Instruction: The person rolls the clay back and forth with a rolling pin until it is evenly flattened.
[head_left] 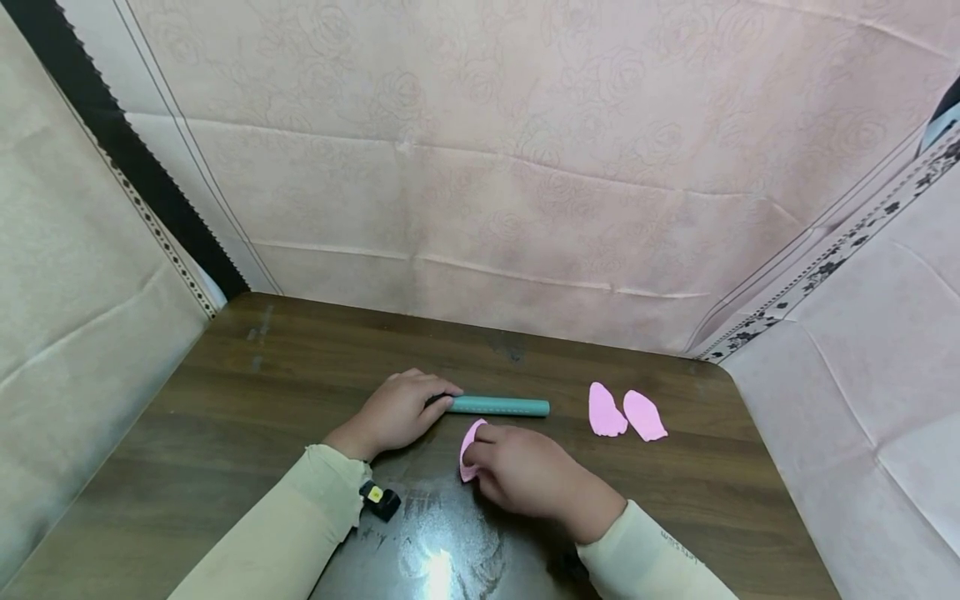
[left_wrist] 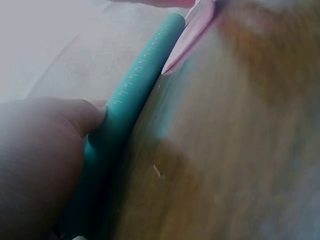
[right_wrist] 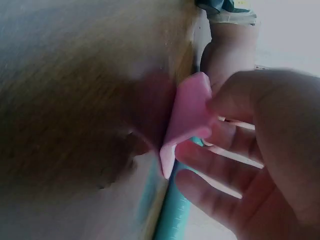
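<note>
A teal rolling pin (head_left: 498, 406) with printed scale marks lies across the wooden table. My left hand (head_left: 405, 407) grips its left end, the thumb along the near side; in the left wrist view the thumb (left_wrist: 87, 116) presses against the pin. Just on the near side of the pin, my right hand (head_left: 528, 471) pinches a thin pink clay piece (right_wrist: 190, 107) between thumb and fingers. That piece is bent, its lower edge at the tabletop. Two flat, petal-shaped pink pieces (head_left: 604, 410) (head_left: 643, 415) lie side by side to the right of the pin.
The brown tabletop (head_left: 247, 450) has a bright glare spot near its front. Pale patterned cloth (head_left: 480, 192) hangs behind the table and on both sides. A small black device (head_left: 381, 500) is at my left wrist.
</note>
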